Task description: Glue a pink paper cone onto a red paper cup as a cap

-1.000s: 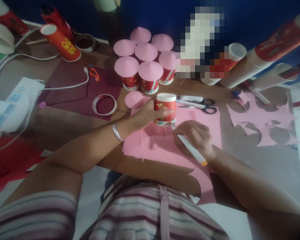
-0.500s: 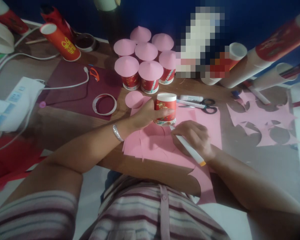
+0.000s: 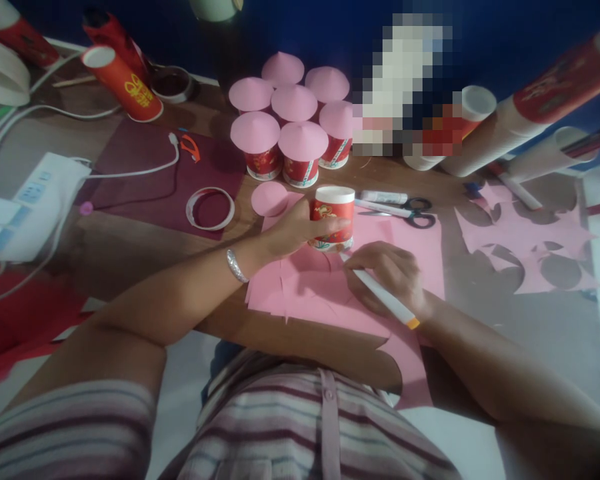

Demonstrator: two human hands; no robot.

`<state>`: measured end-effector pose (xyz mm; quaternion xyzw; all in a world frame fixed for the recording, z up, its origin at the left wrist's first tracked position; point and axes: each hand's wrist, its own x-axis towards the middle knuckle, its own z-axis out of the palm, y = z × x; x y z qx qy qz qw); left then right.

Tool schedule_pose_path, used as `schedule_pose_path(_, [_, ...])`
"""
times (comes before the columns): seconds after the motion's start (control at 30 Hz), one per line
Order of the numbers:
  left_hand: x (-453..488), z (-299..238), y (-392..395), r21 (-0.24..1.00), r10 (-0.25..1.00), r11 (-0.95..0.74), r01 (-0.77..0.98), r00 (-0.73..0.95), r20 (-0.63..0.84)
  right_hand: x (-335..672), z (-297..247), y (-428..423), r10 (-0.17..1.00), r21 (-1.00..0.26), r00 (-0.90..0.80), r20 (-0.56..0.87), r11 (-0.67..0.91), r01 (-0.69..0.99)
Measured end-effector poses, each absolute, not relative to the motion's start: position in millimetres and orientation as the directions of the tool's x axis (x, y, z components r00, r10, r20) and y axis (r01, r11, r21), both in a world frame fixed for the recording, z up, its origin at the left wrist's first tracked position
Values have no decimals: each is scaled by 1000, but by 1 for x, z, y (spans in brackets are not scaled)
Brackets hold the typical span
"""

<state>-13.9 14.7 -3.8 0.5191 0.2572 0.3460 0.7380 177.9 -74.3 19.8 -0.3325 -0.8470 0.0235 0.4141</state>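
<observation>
A short red cardboard tube point(image 3: 334, 229), patterned in gold with a white rim, stands upright on pink paper sheets point(image 3: 310, 293). My left hand point(image 3: 295, 230) is wrapped around its left side, the thumb across the front. In my right hand point(image 3: 385, 270) is a white marker pen point(image 3: 387, 300) with an orange end, gripped like a writing tool. Its tip is at the tube's lower edge, against or close to the paper; contact is hard to make out. Left of the tube lies a pink paper disc point(image 3: 270, 199).
Several red tubes with pink paper cones point(image 3: 303, 141) stand behind. Scissors point(image 3: 405, 212) and a glue stick point(image 3: 384, 197) lie to the right, near cut pink scraps point(image 3: 523, 237). At left are a tape roll point(image 3: 210, 208), a white power strip point(image 3: 35, 203) and cables.
The marker's orange end has swung slightly to the right and up, with my right hand shifting a little. My left hand and the tube keep their place.
</observation>
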Motion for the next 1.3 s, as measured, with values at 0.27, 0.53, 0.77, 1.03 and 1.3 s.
schedule_pose_path(0.27, [-13,-1,15,941,766,230,-249,642,-18,178,15,-73,561,-292,-457,690,794,534])
schedule_pose_path(0.53, [-13,-2,15,934,776,238,-267,631,-17,178,15,-72,551,-279,-457,698,797,535])
schedule_pose_path(0.77, [-12,-3,15,939,775,216,-268,632,2,178,15,-73,554,-276,-437,708,787,551])
schedule_pose_path(1.03, [-13,-4,15,940,773,235,-247,633,-27,178,17,-74,566,-292,-446,693,787,544])
schedule_pose_path(1.3, [-13,-1,14,937,761,239,-255,648,-18,177,15,-74,559,-293,-461,689,797,528])
